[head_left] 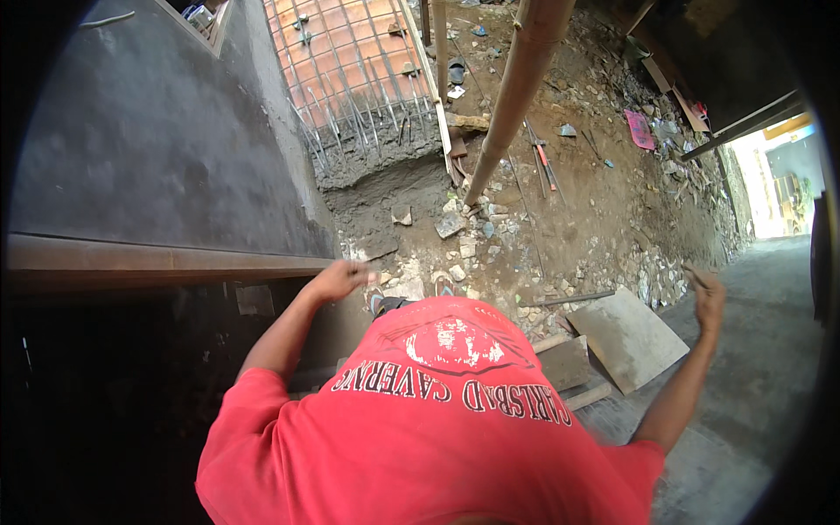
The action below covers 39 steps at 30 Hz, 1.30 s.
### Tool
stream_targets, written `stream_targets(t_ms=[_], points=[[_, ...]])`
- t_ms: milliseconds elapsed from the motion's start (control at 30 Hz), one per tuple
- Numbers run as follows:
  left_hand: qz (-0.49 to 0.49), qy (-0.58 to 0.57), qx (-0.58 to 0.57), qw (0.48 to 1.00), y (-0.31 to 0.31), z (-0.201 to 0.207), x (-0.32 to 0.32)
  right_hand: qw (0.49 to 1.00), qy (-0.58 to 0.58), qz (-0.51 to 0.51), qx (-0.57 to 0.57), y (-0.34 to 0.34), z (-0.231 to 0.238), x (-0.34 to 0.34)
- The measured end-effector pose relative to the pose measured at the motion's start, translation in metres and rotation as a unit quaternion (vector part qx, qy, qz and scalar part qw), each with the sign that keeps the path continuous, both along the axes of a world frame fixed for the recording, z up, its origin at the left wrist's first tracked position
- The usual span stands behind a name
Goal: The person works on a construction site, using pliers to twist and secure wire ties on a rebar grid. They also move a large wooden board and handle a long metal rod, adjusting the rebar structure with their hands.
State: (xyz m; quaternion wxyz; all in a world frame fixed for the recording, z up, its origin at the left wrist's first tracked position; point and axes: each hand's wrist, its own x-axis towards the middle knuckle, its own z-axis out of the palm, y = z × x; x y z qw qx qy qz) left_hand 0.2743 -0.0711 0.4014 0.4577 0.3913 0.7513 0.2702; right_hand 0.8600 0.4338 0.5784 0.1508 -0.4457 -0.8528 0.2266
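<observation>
My left hand is held out beside the dark wall's wooden ledge, at the left of my red shirt. Its fingers are a little blurred and loosely apart, with nothing visible in them. Out to the right, my right hand is raised above the grey floor, past a flat grey board. Its fingers are partly bent and apart, and I see nothing held. My shoes stand on rubble at the foot of a wet grey concrete step.
A steel rebar grid covers the orange slope ahead, with bars sticking out of the concrete. A bamboo pole stands right of it. Stones, a red-handled tool and a pink sheet lie on the dirt. A dark wall rises at left.
</observation>
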Motion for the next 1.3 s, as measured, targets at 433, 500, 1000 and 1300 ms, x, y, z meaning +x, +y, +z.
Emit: stream_targets(t_ms=[433, 500, 1000, 1300], points=[[-0.124, -0.002, 0.298, 0.946, 0.22, -0.007, 0.116, 0.952, 0.169, 0.182, 0.18, -0.173, 0.046, -0.214], [-0.087, -0.094, 0.218, 0.968, 0.209, -0.023, 0.109, 0.926, 0.249, 0.142, 0.245, -0.163, 0.059, -0.21], [-0.2, -0.369, 0.305, 0.855, 0.191, 0.168, -0.033, 0.904, 0.243, 0.244, 0.253, -0.137, 0.114, -0.249], [-0.106, -0.256, 0.28, 0.919, 0.172, 0.187, 0.03, 0.883, 0.236, 0.27, 0.303, -0.149, 0.105, -0.292]])
